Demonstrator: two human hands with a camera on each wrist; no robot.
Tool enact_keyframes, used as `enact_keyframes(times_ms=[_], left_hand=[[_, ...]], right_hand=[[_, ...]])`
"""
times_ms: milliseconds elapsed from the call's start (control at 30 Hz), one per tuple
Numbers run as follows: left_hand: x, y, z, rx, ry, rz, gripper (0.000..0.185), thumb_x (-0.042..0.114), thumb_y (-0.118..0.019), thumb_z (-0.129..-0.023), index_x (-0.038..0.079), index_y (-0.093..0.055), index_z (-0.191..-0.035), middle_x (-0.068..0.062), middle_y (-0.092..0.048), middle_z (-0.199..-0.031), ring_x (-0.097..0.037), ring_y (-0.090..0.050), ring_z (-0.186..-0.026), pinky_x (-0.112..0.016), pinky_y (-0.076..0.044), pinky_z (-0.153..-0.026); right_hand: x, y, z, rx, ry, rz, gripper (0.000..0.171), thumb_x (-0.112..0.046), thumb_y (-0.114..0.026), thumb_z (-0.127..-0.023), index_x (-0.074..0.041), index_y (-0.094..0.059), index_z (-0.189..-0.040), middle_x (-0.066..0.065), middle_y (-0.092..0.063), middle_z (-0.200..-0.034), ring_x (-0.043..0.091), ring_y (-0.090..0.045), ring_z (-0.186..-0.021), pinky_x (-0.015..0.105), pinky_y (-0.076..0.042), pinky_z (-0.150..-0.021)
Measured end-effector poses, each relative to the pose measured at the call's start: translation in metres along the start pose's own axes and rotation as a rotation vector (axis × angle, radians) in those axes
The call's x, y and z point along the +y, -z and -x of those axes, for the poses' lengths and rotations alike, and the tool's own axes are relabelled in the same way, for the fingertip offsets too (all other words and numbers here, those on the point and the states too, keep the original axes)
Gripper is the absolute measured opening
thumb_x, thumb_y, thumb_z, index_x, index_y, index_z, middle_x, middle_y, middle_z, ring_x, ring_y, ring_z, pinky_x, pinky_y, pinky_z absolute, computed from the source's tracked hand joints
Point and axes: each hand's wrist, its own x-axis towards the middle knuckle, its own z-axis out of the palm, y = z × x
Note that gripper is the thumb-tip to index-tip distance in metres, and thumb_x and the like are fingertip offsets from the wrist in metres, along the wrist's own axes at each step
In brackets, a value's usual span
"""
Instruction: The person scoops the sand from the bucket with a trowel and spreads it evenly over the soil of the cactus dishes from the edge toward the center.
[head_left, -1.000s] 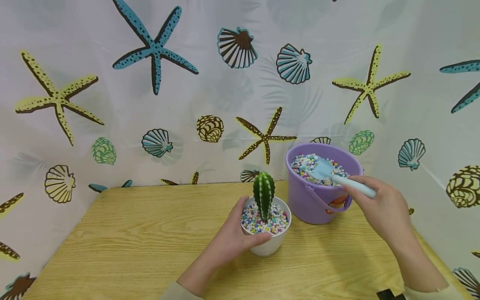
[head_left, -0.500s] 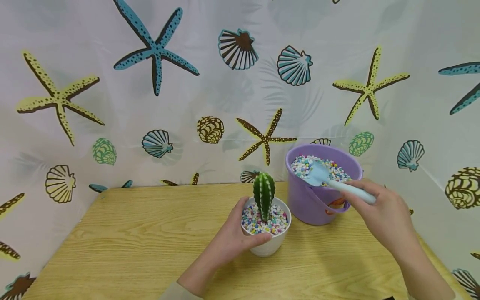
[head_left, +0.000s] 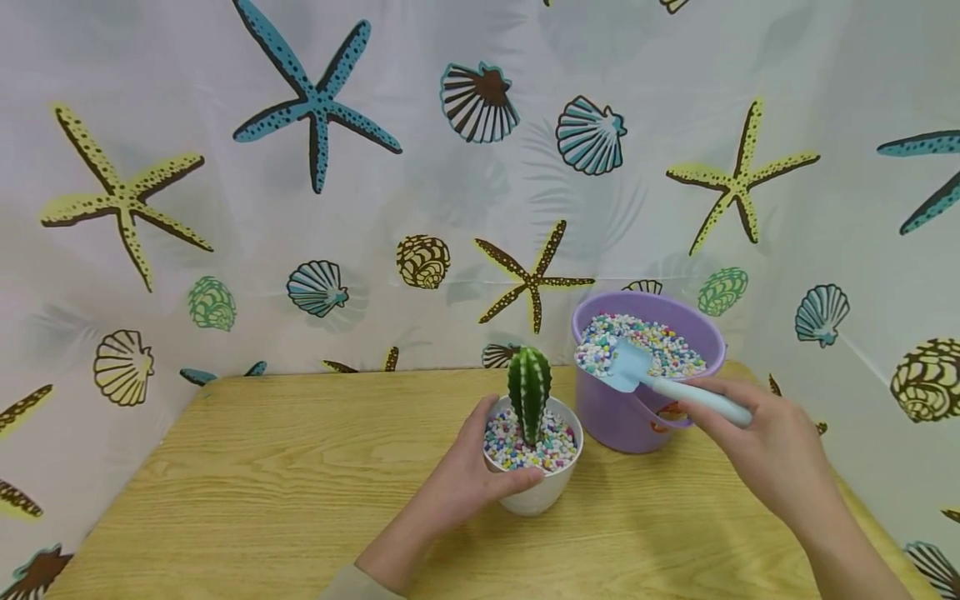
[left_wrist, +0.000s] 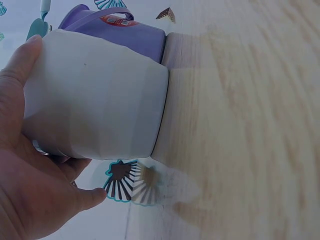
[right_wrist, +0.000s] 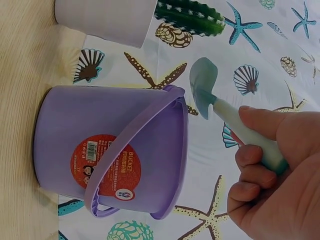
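One red bucket label (right_wrist: 106,167), right wrist view only.

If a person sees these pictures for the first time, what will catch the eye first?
Probably the small blue shovel, loaded with coloured pebbles, which the right hand holds over the rim of the purple bucket. Next comes the green cactus in the white pot, gripped by the left hand on the wooden table.

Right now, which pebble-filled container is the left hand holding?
The white pot with the cactus; the left hand grips it. The purple bucket stands untouched beside it.
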Motion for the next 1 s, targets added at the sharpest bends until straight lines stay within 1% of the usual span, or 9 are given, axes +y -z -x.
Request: enact_keyframes(times_ms=[133, 233, 367, 433, 567, 700, 767, 867, 1000], left_hand=[[-0.001, -0.001, 0.0, 0.002, 0.002, -0.004, 0.117, 0.042, -0.098, -0.086, 0.014, -0.026, -0.174, -0.015, -0.043, -0.167, -0.034, -0.046, -0.152, -0.059, -0.038, -0.125], [-0.001, -0.001, 0.0, -0.003, 0.001, -0.008, 0.117, 0.043, -0.098, -0.086, 0.014, -0.025, -0.174, -0.015, -0.043, -0.167, -0.035, -0.047, -0.151, -0.059, -0.038, -0.125], [-0.001, -0.001, 0.0, -0.011, 0.006, -0.023, 0.118, 0.045, -0.098, -0.085, 0.015, -0.024, -0.174, -0.015, -0.043, -0.167, -0.034, -0.047, -0.151, -0.058, -0.039, -0.125], [-0.001, -0.001, 0.0, -0.011, 0.007, -0.028, 0.119, 0.045, -0.098, -0.085, 0.015, -0.024, -0.174, -0.015, -0.043, -0.167, -0.034, -0.047, -0.151, -0.057, -0.038, -0.125], [-0.002, -0.001, -0.001, -0.01, 0.009, -0.035, 0.119, 0.045, -0.098, -0.085, 0.015, -0.024, -0.174, -0.015, -0.043, -0.167, -0.033, -0.047, -0.151, -0.057, -0.038, -0.125], [-0.001, 0.0, 0.0, -0.002, 0.005, -0.036, 0.118, 0.045, -0.097, -0.086, 0.014, -0.025, -0.174, -0.016, -0.043, -0.167, -0.035, -0.047, -0.15, -0.059, -0.039, -0.124], [-0.001, 0.0, 0.0, 0.002, 0.003, -0.03, 0.118, 0.044, -0.097, -0.086, 0.014, -0.025, -0.174, -0.016, -0.043, -0.167, -0.035, -0.048, -0.15, -0.059, -0.039, -0.124], [-0.001, 0.0, 0.0, -0.002, 0.004, -0.03, 0.118, 0.045, -0.097, -0.086, 0.014, -0.024, -0.174, -0.016, -0.043, -0.167, -0.035, -0.048, -0.15, -0.058, -0.039, -0.124], [-0.002, 0.0, 0.001, -0.009, 0.002, -0.028, 0.119, 0.046, -0.097, -0.087, 0.014, -0.023, -0.174, -0.015, -0.042, -0.168, -0.034, -0.047, -0.15, -0.057, -0.039, -0.125]], right_hand=[[0.001, 0.0, 0.003, -0.018, 0.021, -0.032, 0.027, -0.047, -0.079, -0.104, -0.032, -0.084, -0.127, -0.008, -0.08, -0.121, 0.014, -0.065, -0.096, 0.027, -0.05, -0.073], [0.002, 0.001, 0.005, -0.034, 0.023, -0.031, 0.028, -0.048, -0.079, -0.103, -0.034, -0.083, -0.127, -0.009, -0.079, -0.124, 0.014, -0.066, -0.101, 0.026, -0.051, -0.076], [0.003, 0.001, 0.007, -0.052, 0.018, -0.015, 0.034, -0.048, -0.08, -0.103, -0.029, -0.082, -0.13, -0.004, -0.079, -0.126, 0.019, -0.065, -0.097, 0.029, -0.051, -0.072], [0.003, 0.001, 0.008, -0.054, 0.025, -0.011, 0.032, -0.047, -0.08, -0.103, -0.028, -0.083, -0.129, -0.004, -0.08, -0.124, 0.02, -0.064, -0.096, 0.029, -0.051, -0.072], [0.002, -0.001, 0.01, -0.053, 0.056, -0.015, 0.025, -0.044, -0.081, -0.103, -0.032, -0.084, -0.124, -0.008, -0.08, -0.12, 0.017, -0.066, -0.095, 0.029, -0.052, -0.074], [0.001, -0.005, 0.011, -0.04, 0.104, -0.028, 0.018, -0.04, -0.084, -0.101, -0.034, -0.085, -0.118, -0.015, -0.08, -0.111, 0.014, -0.065, -0.086, 0.028, -0.051, -0.068], [0.001, -0.007, 0.012, -0.027, 0.125, -0.031, 0.017, -0.036, -0.086, -0.1, -0.033, -0.085, -0.116, -0.016, -0.08, -0.105, 0.013, -0.063, -0.081, 0.028, -0.05, -0.064], [0.001, -0.01, 0.012, -0.012, 0.142, -0.031, 0.018, -0.032, -0.088, -0.098, -0.029, -0.085, -0.116, -0.015, -0.079, -0.101, 0.012, -0.061, -0.077, 0.027, -0.049, -0.062], [0.002, -0.013, 0.012, -0.024, 0.147, -0.035, 0.021, -0.03, -0.089, -0.098, -0.025, -0.085, -0.118, -0.011, -0.079, -0.105, 0.01, -0.06, -0.08, 0.027, -0.049, -0.063]])
